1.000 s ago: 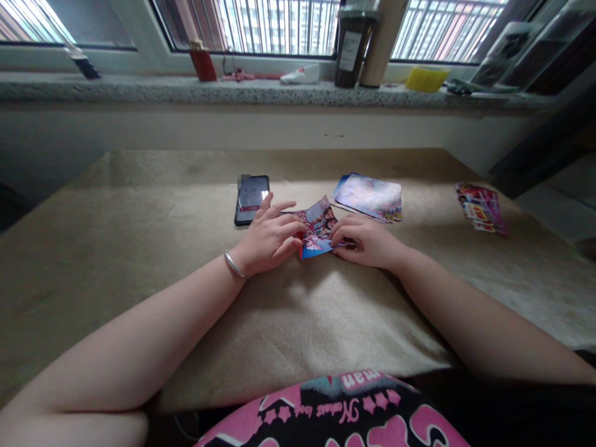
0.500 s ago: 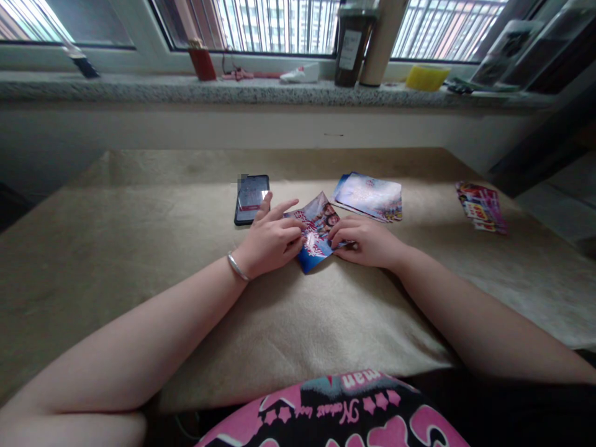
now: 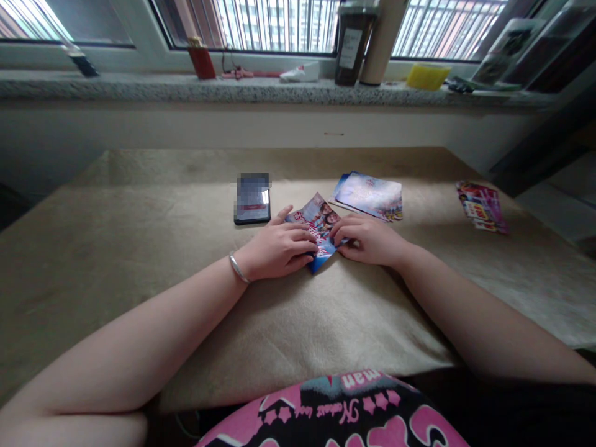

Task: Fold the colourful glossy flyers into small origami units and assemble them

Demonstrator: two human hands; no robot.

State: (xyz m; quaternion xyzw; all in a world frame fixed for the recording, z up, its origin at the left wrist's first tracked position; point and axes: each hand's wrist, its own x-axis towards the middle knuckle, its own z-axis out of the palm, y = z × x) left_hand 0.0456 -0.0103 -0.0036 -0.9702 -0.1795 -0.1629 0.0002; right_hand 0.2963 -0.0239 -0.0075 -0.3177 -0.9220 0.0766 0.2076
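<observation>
Glossy printed paper, folded: one small colourful sheet (image 3: pixel 321 231) lies at table ctr on the beige cloth (image 3: pixel 139 248), partly folded so a blue point juts toward the near edge.

L hand (image 3: pixel 279 251) lies palm-down over the sheet's left part, fingers stretched nearly flat across it, thumb raised. It presses rather than grips, w/ nothing enclosed. R hand (image 3: pixel 372 242) sits on the right part, fingers curled, tips on the paper. Whether its thumb is tucked under the edge cannot be told from where I stand. Silver bangle (image 3: pixel 237 268) on L wrist.

Handling (judgement): v. light, thin, limp overall but springy at the creases. The coated face is prob. slick under dry fingers, so it could skid, though the cloth's nap should give some drag. It would tear or take stray creases easily; otherwise not fragile. Best hold: pinch a free corner or edge, e.g. the blue near point, w/ the other hand flat on the body to pin it.

Surroundings: dark phone (image 3: pixel 252 202) lies just far-left of L hand, apart from it. Loose stack of similar sheets (image 3: pixel 370 195) lies far-right of R hand, near but not touching. More printed sheets (image 3: pixel 482 207) lie well apart at far right. Stone sill (image 3: pixel 139 90) beyond the table carries a red cup (image 3: pixel 202 62), dark jar (image 3: pixel 350 46) & yellow item (image 3: pixel 427 77).
</observation>
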